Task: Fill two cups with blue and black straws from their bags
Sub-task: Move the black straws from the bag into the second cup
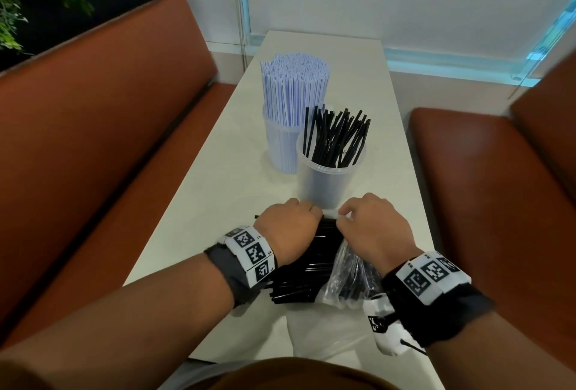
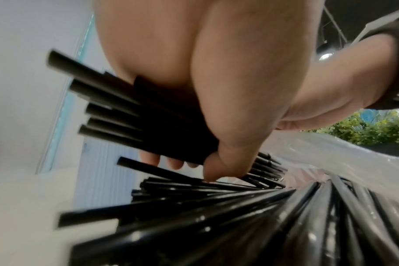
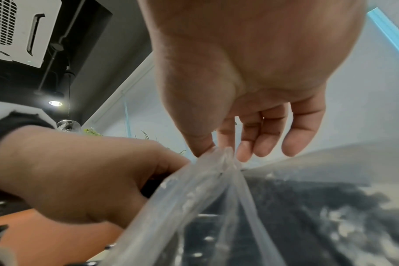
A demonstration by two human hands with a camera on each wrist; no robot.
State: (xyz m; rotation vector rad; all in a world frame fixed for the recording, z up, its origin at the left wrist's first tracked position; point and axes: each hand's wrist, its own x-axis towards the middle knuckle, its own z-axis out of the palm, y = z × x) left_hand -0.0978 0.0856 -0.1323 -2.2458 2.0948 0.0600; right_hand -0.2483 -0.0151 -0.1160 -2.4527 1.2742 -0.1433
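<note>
No brand or readable writing is visible; only square black-and-white code tags [image 1: 253, 251] on both wristbands. At the near edge of the desk [image 1: 237, 171], the left hand [image 1: 288, 230] grips a bundle of glossy black straws [image 2: 134, 111]. The right hand [image 1: 372, 229] pinches the rim of the clear plastic bag [image 3: 207, 183] with thumb and forefinger. Mid-desk, the near cup [image 1: 327, 184] holds loose black straws; touching it, toward the far left, a second cup [image 1: 279, 146] is packed with blue-striped straws [image 1: 293, 87].

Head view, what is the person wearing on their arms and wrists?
Bare forearms, no sleeves. Each wrist has a dark grey fabric strap with a white band of square black-and-white coded markers: left wrist band, right wrist band. A white marked block with a thin black cable hangs under the right.
</note>
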